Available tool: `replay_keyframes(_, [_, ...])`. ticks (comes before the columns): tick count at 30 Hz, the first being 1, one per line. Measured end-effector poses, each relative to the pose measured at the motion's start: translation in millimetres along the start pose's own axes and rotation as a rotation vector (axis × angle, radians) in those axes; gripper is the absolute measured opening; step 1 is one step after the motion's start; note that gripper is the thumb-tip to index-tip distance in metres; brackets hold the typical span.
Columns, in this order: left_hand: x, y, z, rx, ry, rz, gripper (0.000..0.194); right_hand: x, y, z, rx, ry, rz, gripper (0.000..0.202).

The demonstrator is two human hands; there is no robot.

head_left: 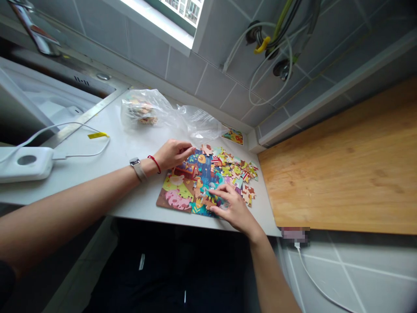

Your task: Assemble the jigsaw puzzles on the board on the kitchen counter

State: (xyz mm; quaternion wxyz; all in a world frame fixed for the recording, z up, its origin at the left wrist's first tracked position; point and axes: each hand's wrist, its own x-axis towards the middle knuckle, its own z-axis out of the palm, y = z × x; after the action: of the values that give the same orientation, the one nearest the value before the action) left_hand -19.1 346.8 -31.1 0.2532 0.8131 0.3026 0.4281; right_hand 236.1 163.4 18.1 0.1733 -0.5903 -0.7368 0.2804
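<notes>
A colourful jigsaw puzzle (177,198) lies on the white counter near its front edge, with joined parts at the left and several loose pieces (248,195) at the right. At the puzzle's upper left edge rests my left hand (173,154), its fingers curled together; whether something is between them is hidden. My right hand (232,208) is over the lower right part, thumb and fingers apart, the fingertips at the pieces. A brown piece (208,202) lies just left of its thumb. No piece is visibly lifted.
Behind the puzzle lies a clear plastic bag (146,108) with pieces inside, and a picture card (233,135). A white power strip (26,164) and cable are at the left, near the sink (94,84). A wooden board (342,174) borders the counter's right side.
</notes>
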Motion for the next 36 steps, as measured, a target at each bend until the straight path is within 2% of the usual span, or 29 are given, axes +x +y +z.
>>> replay_keyframes(4, [0.2,-1.1,-0.2,0.002,0.006,-0.004,0.049,18.0,-8.9,5.9,-0.054,-0.044,-0.072,0.046])
replay_keyframes(9, [0.3,-0.6,0.1,0.0,0.007,0.009,0.048,31.4,-10.6,2.6,-0.081,-0.103,-0.112,0.05])
replay_keyframes(20, [0.7,1.8,-1.0,-0.005,0.003,0.004,0.047,46.5,-3.0,-4.2,-0.041,-0.186,-0.102,0.053])
replay_keyframes(36, [1.3,2.1,-1.1,-0.02,-0.001,0.005,0.045,54.2,-2.1,-7.6,-0.065,-0.217,-0.064,0.052])
